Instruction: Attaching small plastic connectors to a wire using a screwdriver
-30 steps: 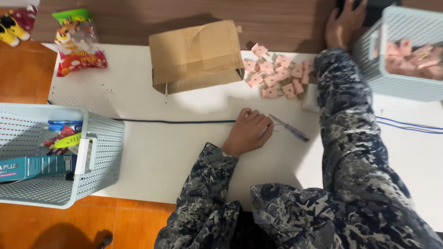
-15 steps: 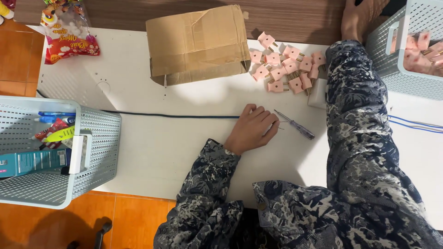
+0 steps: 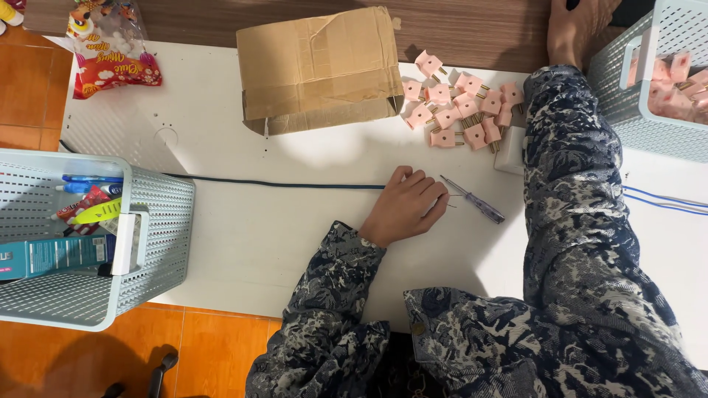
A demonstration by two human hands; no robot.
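Observation:
My left hand [image 3: 404, 208] lies on the white table [image 3: 243, 236] with its fingers curled down over the end of a dark cable [image 3: 280, 183] that runs in from the left. A small screwdriver [image 3: 473, 200] with a clear purple handle lies just right of its fingertips. A pile of several pink plugs [image 3: 461, 110] with brass pins sits beyond it. My right hand [image 3: 577, 29] reaches past the table's far edge beside a grey basket [image 3: 641, 110]; its fingertips are cut off by the top of the view.
An open cardboard box [image 3: 321, 70] lies on its side at the back. A grey basket [image 3: 147, 243] with pens and packets stands at the left edge. A snack bag [image 3: 110, 59] lies at the back left. Blue wires [image 3: 664, 200] run off to the right.
The view has shifted a little towards the right. My left hand stays on the cable end and my right hand stays by the right basket.

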